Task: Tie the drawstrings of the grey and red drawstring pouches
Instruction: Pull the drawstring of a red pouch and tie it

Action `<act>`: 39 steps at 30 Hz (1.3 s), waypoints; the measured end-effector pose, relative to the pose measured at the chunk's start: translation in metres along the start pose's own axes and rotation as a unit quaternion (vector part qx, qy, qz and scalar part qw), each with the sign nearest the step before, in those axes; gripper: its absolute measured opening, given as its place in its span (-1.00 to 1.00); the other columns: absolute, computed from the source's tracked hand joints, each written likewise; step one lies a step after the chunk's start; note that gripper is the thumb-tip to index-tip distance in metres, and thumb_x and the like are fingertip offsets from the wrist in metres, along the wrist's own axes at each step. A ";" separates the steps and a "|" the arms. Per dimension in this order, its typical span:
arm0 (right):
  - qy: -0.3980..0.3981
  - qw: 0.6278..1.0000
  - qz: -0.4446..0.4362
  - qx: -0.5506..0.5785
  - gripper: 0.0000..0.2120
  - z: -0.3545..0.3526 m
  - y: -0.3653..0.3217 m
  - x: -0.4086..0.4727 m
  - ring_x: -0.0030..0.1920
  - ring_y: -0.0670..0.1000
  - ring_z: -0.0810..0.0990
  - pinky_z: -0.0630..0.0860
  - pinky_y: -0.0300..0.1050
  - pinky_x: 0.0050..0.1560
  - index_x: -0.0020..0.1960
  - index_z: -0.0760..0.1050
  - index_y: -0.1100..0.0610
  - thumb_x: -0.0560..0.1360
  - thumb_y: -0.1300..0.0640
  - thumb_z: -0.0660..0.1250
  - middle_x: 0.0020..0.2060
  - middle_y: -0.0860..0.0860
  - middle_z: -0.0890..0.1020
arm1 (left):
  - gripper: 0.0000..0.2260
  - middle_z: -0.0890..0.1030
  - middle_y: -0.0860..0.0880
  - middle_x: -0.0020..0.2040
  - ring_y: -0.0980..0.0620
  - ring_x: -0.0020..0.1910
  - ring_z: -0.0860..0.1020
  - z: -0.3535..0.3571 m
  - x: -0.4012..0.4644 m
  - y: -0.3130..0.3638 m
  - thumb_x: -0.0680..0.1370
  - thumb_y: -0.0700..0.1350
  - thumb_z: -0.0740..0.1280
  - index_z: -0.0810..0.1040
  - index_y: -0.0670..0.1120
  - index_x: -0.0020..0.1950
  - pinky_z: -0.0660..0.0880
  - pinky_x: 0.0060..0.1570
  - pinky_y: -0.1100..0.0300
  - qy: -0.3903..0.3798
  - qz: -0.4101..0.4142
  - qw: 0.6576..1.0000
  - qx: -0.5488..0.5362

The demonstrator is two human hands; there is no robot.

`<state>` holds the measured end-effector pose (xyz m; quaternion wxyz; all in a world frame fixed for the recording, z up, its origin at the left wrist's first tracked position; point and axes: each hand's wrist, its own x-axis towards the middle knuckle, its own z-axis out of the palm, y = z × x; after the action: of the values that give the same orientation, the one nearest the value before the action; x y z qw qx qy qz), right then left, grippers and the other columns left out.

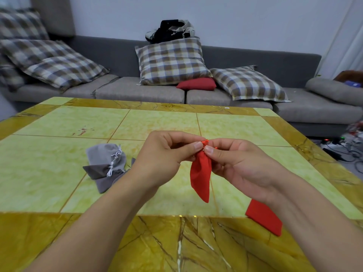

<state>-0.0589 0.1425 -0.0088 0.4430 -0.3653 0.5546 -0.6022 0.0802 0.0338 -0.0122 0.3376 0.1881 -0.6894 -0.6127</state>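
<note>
I had both hands raised above the middle of the surface [59, 124]: left hand [163, 156] and right hand [235, 163] pinched the red pouch [200, 177] at its gathered neck. Grey pouches [107, 163] lay at nine o'clock, another red pouch [264, 217] at four, near the front edge.

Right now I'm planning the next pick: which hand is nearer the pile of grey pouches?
Left. The left hand is just right of the grey pouches; the right hand is farther right, past the red pouch both hands pinch.
</note>
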 end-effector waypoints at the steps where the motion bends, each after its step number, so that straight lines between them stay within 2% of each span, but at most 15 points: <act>1: -0.011 1.000 -0.001 -0.002 -0.82 -0.001 -0.001 -0.001 -0.30 -0.06 0.56 0.40 -0.13 -0.08 -0.01 0.60 0.31 0.44 0.22 0.38 -0.24 0.13 0.66 | -0.89 0.74 -0.08 -0.16 0.03 -0.15 0.70 0.000 0.000 0.001 0.50 -0.28 0.41 0.71 -0.15 -0.05 0.62 -0.12 0.27 -0.004 -0.002 1.000 -0.011; 6: -0.030 0.999 -0.008 -0.025 -0.73 -0.003 -0.006 -0.003 -0.21 0.01 0.53 0.45 -0.20 -0.15 0.10 0.54 0.44 0.54 0.22 0.31 -0.18 0.17 0.65 | -0.89 0.73 -0.09 -0.18 0.04 -0.20 0.68 -0.001 -0.001 0.002 0.49 -0.27 0.42 0.70 -0.12 -0.04 0.63 -0.14 0.26 -0.005 0.013 1.000 -0.005; 10: -0.040 0.998 -0.004 -0.038 -0.73 0.000 -0.007 -0.005 -0.17 0.00 0.60 0.46 -0.15 -0.10 0.15 0.49 0.45 0.62 0.23 0.23 -0.15 0.15 0.64 | -0.87 0.71 -0.10 -0.24 -0.04 -0.22 0.69 -0.001 -0.001 0.002 0.48 -0.27 0.44 0.65 -0.07 -0.03 0.63 -0.17 0.18 0.006 0.088 0.994 0.064; 12: -0.031 0.998 -0.006 -0.053 -0.79 0.001 -0.006 -0.004 -0.18 0.03 0.53 0.40 -0.08 -0.09 0.09 0.53 0.39 0.63 0.25 0.21 -0.21 0.10 0.62 | -0.89 0.70 -0.03 -0.25 0.04 -0.24 0.68 0.000 -0.001 0.001 0.48 -0.28 0.46 0.64 -0.08 -0.09 0.62 -0.18 0.19 0.024 0.137 0.983 0.119; 14: -0.019 0.998 -0.005 -0.057 -0.82 0.003 -0.006 -0.003 -0.24 0.01 0.46 0.37 -0.08 -0.13 0.00 0.55 0.33 0.63 0.27 0.20 -0.30 0.06 0.60 | -0.90 0.69 0.08 -0.24 0.15 -0.22 0.65 0.001 -0.002 0.000 0.48 -0.25 0.46 0.69 -0.05 -0.11 0.58 -0.19 0.28 0.032 0.209 0.953 0.215; 16: -0.007 0.998 -0.002 -0.058 -0.81 0.005 -0.005 -0.003 -0.30 -0.02 0.42 0.36 -0.13 -0.19 -0.04 0.55 0.32 0.63 0.28 0.19 -0.37 0.03 0.58 | -0.89 0.71 0.11 -0.19 0.20 -0.18 0.63 -0.001 -0.002 0.001 0.51 -0.23 0.43 0.72 -0.05 -0.07 0.54 -0.17 0.32 0.024 0.292 0.903 0.314; 19: 0.005 0.998 0.003 -0.057 -0.80 0.006 -0.004 -0.003 -0.36 -0.06 0.41 0.37 -0.19 -0.25 -0.09 0.53 0.31 0.63 0.30 0.18 -0.42 0.00 0.56 | -0.85 0.72 0.06 -0.15 0.13 -0.17 0.64 -0.005 0.000 0.004 0.53 -0.16 0.36 0.73 -0.05 0.00 0.55 -0.19 0.20 -0.009 0.360 0.839 0.409; 22: 0.006 0.999 0.011 -0.046 -0.80 0.007 -0.004 -0.004 -0.38 -0.07 0.43 0.39 -0.22 -0.29 -0.09 0.54 0.32 0.62 0.31 0.18 -0.42 0.00 0.56 | -0.81 0.71 0.05 -0.17 0.05 -0.18 0.65 -0.007 0.000 0.006 0.52 -0.11 0.32 0.73 -0.04 -0.02 0.59 -0.26 0.14 -0.037 0.370 0.820 0.435; 25: 0.011 0.999 0.023 -0.029 -0.80 0.010 -0.006 -0.005 -0.34 -0.04 0.44 0.39 -0.18 -0.26 -0.04 0.57 0.37 0.61 0.30 0.20 -0.38 0.05 0.58 | -0.85 0.70 0.03 -0.23 0.03 -0.23 0.65 -0.008 0.001 0.008 0.47 -0.16 0.37 0.73 -0.07 -0.06 0.60 -0.32 0.13 -0.048 0.374 0.808 0.452; 27: 0.022 0.999 0.038 -0.003 -0.77 0.010 -0.008 -0.006 -0.33 -0.02 0.44 0.39 -0.13 -0.23 -0.04 0.58 0.35 0.61 0.20 0.24 -0.36 0.07 0.58 | -0.85 0.69 0.00 -0.26 -0.01 -0.26 0.65 -0.007 0.001 0.008 0.43 -0.20 0.40 0.73 -0.09 -0.07 0.60 -0.35 0.11 -0.049 0.381 0.802 0.458; 30: 0.056 0.997 0.051 -0.003 -0.72 0.011 -0.006 -0.005 -0.39 -0.03 0.45 0.40 -0.13 -0.25 -0.17 0.58 0.22 0.59 0.04 0.31 -0.41 0.04 0.58 | -0.85 0.68 -0.01 -0.27 -0.03 -0.23 0.65 -0.003 -0.002 0.007 0.41 -0.22 0.41 0.72 -0.10 -0.08 0.60 -0.35 0.07 -0.067 0.381 0.793 0.471; 34: 0.083 0.995 0.046 -0.002 -0.78 0.010 -0.001 -0.004 -0.46 -0.06 0.40 0.39 -0.21 -0.36 -0.17 0.57 0.28 0.59 0.17 0.32 -0.48 0.02 0.53 | -0.88 0.67 0.01 -0.27 -0.01 -0.21 0.63 -0.002 0.000 0.003 0.42 -0.21 0.40 0.70 -0.07 -0.10 0.60 -0.35 0.04 -0.077 0.373 0.781 0.496; 39: 0.078 0.996 0.043 0.013 -0.79 0.010 -0.004 -0.005 -0.46 -0.08 0.42 0.44 -0.28 -0.41 -0.17 0.59 0.28 0.58 0.18 0.33 -0.46 0.03 0.53 | -0.87 0.68 -0.01 -0.22 -0.04 -0.23 0.64 -0.002 -0.003 0.005 0.43 -0.23 0.40 0.71 -0.11 -0.07 0.59 -0.35 0.07 -0.058 0.399 0.774 0.488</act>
<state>-0.0481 0.1435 -0.0031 0.4283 -0.2876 0.5949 -0.6164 0.0848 0.0355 -0.0085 0.3737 0.0000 -0.9274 -0.0143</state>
